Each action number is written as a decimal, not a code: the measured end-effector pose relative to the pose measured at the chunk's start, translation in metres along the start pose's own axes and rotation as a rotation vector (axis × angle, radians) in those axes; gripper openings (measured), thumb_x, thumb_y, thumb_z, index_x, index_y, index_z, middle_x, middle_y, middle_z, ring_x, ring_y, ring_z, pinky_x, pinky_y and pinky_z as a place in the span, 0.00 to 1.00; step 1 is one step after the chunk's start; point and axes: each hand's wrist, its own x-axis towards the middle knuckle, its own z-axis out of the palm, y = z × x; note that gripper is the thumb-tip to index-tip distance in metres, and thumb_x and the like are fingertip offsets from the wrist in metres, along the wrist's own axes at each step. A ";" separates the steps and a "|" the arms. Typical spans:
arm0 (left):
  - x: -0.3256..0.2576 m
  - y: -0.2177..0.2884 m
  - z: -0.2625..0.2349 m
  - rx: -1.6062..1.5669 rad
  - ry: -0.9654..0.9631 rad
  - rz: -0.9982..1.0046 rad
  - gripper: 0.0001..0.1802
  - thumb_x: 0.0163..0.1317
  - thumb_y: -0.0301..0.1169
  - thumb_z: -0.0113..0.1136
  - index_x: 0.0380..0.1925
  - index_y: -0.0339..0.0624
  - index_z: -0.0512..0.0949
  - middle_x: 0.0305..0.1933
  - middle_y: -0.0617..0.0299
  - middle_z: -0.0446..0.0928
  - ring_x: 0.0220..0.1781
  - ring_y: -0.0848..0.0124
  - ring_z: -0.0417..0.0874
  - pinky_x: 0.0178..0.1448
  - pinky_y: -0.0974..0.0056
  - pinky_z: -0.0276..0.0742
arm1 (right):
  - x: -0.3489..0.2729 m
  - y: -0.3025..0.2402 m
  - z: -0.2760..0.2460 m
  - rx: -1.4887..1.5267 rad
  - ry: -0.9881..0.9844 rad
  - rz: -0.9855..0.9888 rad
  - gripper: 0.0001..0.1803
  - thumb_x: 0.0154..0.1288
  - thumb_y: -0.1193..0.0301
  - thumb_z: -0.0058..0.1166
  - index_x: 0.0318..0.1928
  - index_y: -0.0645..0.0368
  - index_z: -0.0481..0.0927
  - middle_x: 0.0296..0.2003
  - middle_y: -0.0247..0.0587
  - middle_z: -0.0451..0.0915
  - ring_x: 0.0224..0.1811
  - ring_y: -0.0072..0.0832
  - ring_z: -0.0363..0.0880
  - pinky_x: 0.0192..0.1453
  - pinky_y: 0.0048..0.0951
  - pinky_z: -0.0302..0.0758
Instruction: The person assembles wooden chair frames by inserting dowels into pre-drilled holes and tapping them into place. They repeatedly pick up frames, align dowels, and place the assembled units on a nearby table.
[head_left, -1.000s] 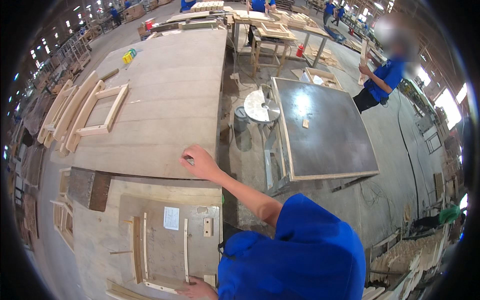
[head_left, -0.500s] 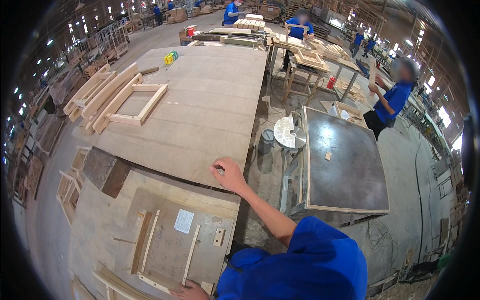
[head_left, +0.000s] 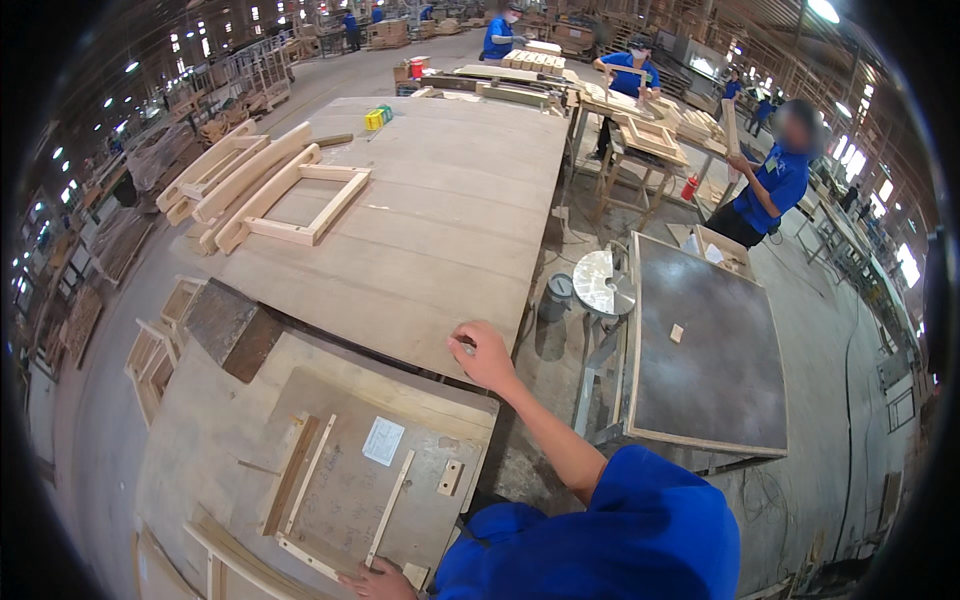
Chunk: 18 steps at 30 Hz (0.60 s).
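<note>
On my feed a large desk (head_left: 430, 230) spreads ahead; the nearer desk (head_left: 215, 440) bears a brown panel (head_left: 340, 390). A wooden frame (head_left: 342, 205) lies on the large desk's left. Thin strips (head_left: 391, 508) lie on the panel. My right hand (head_left: 483, 355) curls at the large desk's near edge; my left hand (head_left: 380, 580) is at the strips' lower ends. I can't make out whether either grips anything. A drilled block (head_left: 450, 477) sits beside the strips.

grey floor (head_left: 815, 350), bright lamps (head_left: 823, 11)

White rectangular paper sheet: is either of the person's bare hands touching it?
No, the left hand is at a thin pale wooden strip and the right hand at the tan wooden tabletop, both apart from the sheet.
</note>
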 end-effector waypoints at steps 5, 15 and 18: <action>-0.005 -0.010 0.022 -0.068 0.009 -0.068 0.24 0.63 0.51 0.54 0.47 0.44 0.80 0.75 0.44 0.54 0.75 0.50 0.57 0.63 0.47 0.64 | 0.000 -0.004 0.001 -0.015 0.007 -0.001 0.09 0.61 0.69 0.59 0.33 0.64 0.80 0.32 0.48 0.81 0.42 0.45 0.77 0.47 0.40 0.74; -0.004 -0.007 0.018 -0.128 0.024 -0.083 0.22 0.60 0.47 0.58 0.45 0.43 0.81 0.75 0.45 0.55 0.76 0.50 0.55 0.65 0.47 0.61 | -0.002 0.004 0.006 0.001 0.047 0.001 0.10 0.61 0.68 0.60 0.33 0.64 0.80 0.32 0.48 0.81 0.41 0.44 0.78 0.47 0.39 0.74; -0.005 -0.009 0.025 -0.124 0.059 -0.067 0.21 0.59 0.46 0.59 0.45 0.43 0.81 0.76 0.45 0.54 0.76 0.51 0.55 0.65 0.47 0.61 | -0.002 0.006 0.006 -0.025 0.041 -0.020 0.10 0.61 0.68 0.60 0.33 0.64 0.79 0.33 0.48 0.81 0.41 0.44 0.78 0.47 0.39 0.74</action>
